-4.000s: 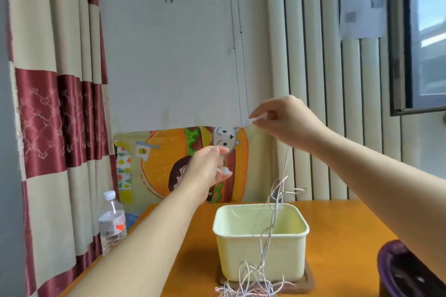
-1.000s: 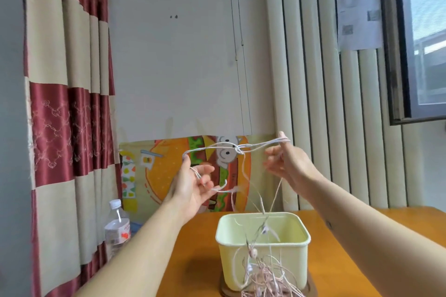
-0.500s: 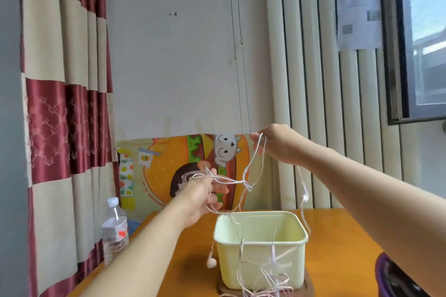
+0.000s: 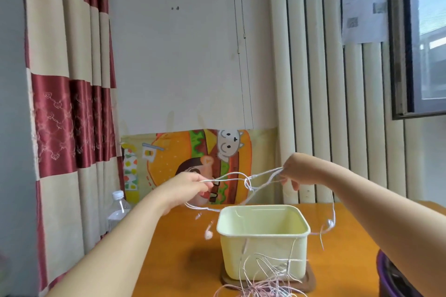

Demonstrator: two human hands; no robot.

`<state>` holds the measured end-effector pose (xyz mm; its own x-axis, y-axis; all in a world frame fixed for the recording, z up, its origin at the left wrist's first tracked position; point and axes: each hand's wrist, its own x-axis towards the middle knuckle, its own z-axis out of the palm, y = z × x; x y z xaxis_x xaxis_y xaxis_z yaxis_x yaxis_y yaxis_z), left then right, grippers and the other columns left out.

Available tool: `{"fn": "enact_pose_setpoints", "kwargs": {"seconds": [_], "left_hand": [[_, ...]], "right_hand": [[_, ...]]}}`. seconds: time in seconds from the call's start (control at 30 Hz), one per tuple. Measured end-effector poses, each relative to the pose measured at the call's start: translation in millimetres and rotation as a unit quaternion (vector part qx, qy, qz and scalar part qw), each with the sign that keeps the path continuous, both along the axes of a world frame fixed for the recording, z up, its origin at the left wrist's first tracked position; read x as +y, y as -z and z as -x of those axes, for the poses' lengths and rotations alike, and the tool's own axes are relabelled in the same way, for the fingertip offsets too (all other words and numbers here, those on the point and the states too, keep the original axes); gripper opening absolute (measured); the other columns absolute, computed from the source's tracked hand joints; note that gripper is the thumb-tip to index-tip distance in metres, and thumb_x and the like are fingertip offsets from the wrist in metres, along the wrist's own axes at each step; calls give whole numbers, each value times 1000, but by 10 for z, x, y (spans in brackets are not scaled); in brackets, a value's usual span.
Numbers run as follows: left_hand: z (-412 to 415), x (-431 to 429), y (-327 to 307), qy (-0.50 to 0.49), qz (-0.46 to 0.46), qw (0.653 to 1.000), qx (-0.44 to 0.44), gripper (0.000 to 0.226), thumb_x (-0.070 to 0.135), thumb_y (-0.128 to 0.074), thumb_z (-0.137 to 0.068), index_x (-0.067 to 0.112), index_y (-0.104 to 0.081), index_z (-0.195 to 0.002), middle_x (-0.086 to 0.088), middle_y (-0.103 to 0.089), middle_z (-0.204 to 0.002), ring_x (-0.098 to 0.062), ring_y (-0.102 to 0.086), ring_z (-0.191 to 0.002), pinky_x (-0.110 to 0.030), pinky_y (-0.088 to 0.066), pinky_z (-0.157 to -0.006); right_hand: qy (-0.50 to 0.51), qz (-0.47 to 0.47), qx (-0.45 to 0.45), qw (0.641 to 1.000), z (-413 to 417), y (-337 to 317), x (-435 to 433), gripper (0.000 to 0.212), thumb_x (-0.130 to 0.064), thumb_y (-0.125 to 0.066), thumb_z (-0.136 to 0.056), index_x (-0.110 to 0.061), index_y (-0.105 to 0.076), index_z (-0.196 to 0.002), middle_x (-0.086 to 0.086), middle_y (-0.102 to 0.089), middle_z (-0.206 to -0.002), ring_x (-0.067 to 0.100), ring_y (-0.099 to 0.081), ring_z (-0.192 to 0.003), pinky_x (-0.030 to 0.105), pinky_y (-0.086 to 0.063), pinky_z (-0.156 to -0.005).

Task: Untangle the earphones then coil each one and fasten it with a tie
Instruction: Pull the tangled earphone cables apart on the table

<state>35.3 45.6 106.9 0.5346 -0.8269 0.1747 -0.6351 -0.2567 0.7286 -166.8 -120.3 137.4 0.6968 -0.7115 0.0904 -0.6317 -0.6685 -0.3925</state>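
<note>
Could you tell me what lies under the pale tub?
A brown mat shows at the edges beneath the tub; its middle is covered, and tangled cables hide its front.

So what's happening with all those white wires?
A person is untangling earphones. The left hand and right hand each pinch a thin white earphone cable, stretched in the air between them with a knot in the middle. It hangs above a pale yellow square plastic tub on the orange wooden table. One white earbud dangles beside the tub, and a tangled heap of more cables lies in front. Nothing looks coiled or tied yet.
</note>
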Motion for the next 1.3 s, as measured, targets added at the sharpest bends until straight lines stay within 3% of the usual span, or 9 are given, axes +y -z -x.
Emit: {"fn": "enact_pose_setpoints", "kwargs": {"seconds": [0.1, 0.23, 0.37, 0.47, 0.63, 0.73, 0.83, 1.1, 1.3], "left_hand": [[-83, 67, 67, 11, 28, 980, 196, 23, 23, -52, -92, 14, -69, -103, 3, -50, -71, -6, -31, -46, -19, -27, -48], [-95, 106, 148, 28, 1, 968, 250, 39, 20, -32, -96, 11, -67, -109, -3, -52, -78, -8, -31, -49, -20, -29, -48], [-69, 131, 183, 18, -16, 972, 234, 41, 21, -30, -95, 18, -69, -109, -6, -62, -108, -16, -57, -90, -36, -46, -84], [-65, 159, 179, 47, -60, 979, 189, 38, 11, -39, -90, 25, -69, -110, 1, -62, -118, -20, -52, -116, -51, -33, -106], [168, 93, 124, 127, -39, 983, 127, 45, 4, -47, -88, 36, -59, -118, 9, -53, -132, -13, -40, -128, -52, -23, -113], [414, -26, 85, 183, 21, 975, 123, 26, 29, -52, -95, 34, -59, -120, 12, -57, -130, -3, -47, -121, -29, -37, -103], [587, -121, 83, 214, 39, 972, 89, 26, 30, -56, -93, 19, -63, -116, 7, -69, -110, 3, -62, -98, -5, -44, -71], [506, -37, 78, 221, 134, 949, 180, 27, 31, -58, -83, 13, -68, -101, 8, -64, -71, -4, -60, -68, -19, -51, -72], [422, 7, -40, 139, 231, 946, 179, 14, 14, -55, -93, 14, -68, -98, -1, -67, -79, -11, -65, -80, -26, -54, -76]], "right_hand": [[-1, -146, -81, 986, 88, 31, -60, 31, -24, -42, -100, -12, -69, -89, 5, -64, -70, 15, -65, -59, 27, -53, -64], [-41, -281, -140, 949, 163, 16, -45, 34, -24, -43, -100, -6, -69, -88, 9, -62, -75, 14, -40, -48, 24, -47, -52], [-122, -327, -224, 910, 223, -66, -29, 21, -16, -52, -94, -4, -70, -91, 6, -57, -79, 12, -31, -57, 21, -36, -57], [-156, -311, -225, 910, 268, -127, 38, 19, -15, -55, -93, -6, -71, -88, -2, -60, -68, 12, -30, -59, 23, -32, -62], [-213, -305, -176, 911, 219, -144, 158, 17, -19, -58, -90, -13, -72, -83, -2, -62, -73, 9, -49, -64, 20, -43, -66], [-234, -289, -163, 914, 136, -137, 235, 23, -20, -59, -89, -19, -73, -72, 1, -62, -79, 11, -56, -76, 23, -47, -75], [-239, -271, -181, 915, 87, -138, 300, 21, -24, -59, -89, -18, -72, -74, 1, -63, -78, 12, -56, -77, 24, -46, -74], [-195, -193, -234, 933, 175, -176, 246, 15, -24, -65, -85, -14, -74, -91, -5, -64, -69, 9, -57, -72, 20, -47, -68], [-162, -100, -154, 970, 227, -213, 339, 16, -26, -57, -92, -18, -71, -89, -3, -72, -83, 9, -63, -64, 19, -49, -60]]}}
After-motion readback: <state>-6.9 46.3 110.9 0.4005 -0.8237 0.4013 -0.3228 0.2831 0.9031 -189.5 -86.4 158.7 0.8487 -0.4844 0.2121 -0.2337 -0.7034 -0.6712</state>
